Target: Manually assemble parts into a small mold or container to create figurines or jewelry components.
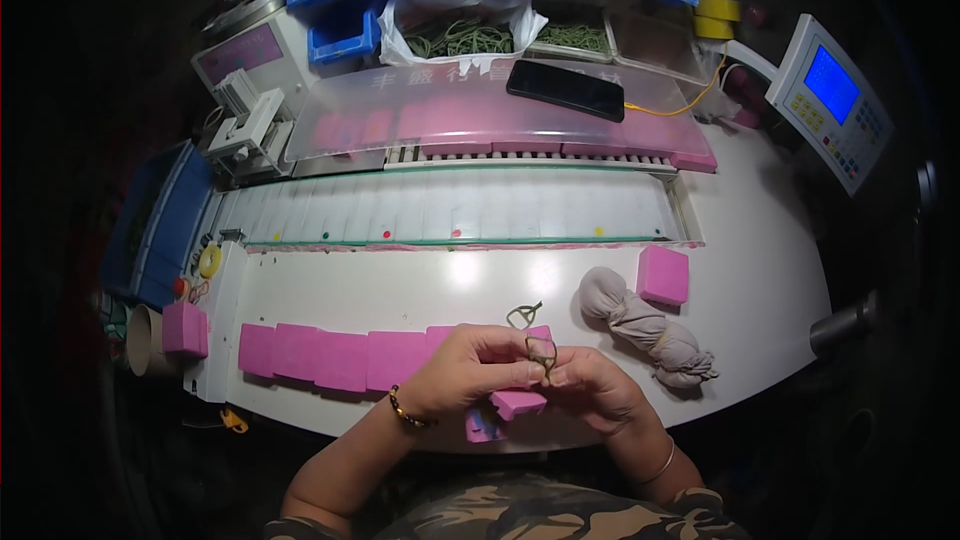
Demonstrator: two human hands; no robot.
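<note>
Near the front edge of the white table, my two hands meet. Fingers of my left hand (462, 376) and my right hand (598, 388) are closed, pinching a thin dark green band (541, 348) between them; it looks like a rubber band. Another green loop (523, 315) shows just beyond the fingertips. Below my hands is a small pink piece (517, 403), partly hidden by the fingers, and a pink block with bluish marks (484, 426). Several pink blocks (340, 360) lie in a row left of my hands, its right end partly covered by my left hand.
A knotted greyish cloth bundle (645, 325) and a pink block (663, 275) lie to the right. Beyond runs a white conveyor (460, 205), then a clear cover (430, 105) carrying a black phone (566, 90). Green bands (460, 38) fill a bag. A control panel (833, 100) stands right.
</note>
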